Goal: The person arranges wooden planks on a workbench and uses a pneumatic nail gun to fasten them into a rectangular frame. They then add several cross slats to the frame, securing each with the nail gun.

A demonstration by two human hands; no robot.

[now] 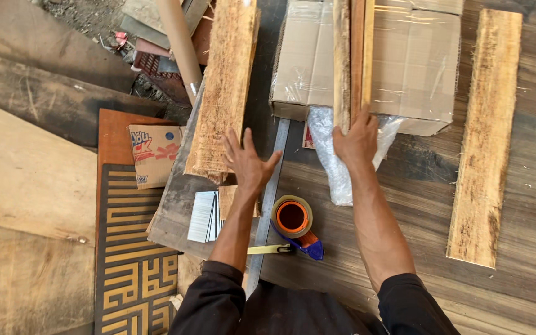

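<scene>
My left hand (247,162) is spread open, palm down, hovering over a long metal ruler (270,192) beside the frayed end of a rough wooden plank (223,93). My right hand (357,140) rests its fingers on the near end of narrow wooden strips (352,59) lying across a cardboard box (414,62) wrapped in clear film. A piece of bubble wrap (333,164) lies under and in front of that hand. A tape dispenser (294,222) with brown tape, orange core and blue handle sits between my forearms.
A second rough plank (484,136) lies at the right on the dark wooden floor. A stack of white cards (205,217), a torn printed carton piece (154,155), a patterned board (133,260) and a cardboard tube (180,43) are at left.
</scene>
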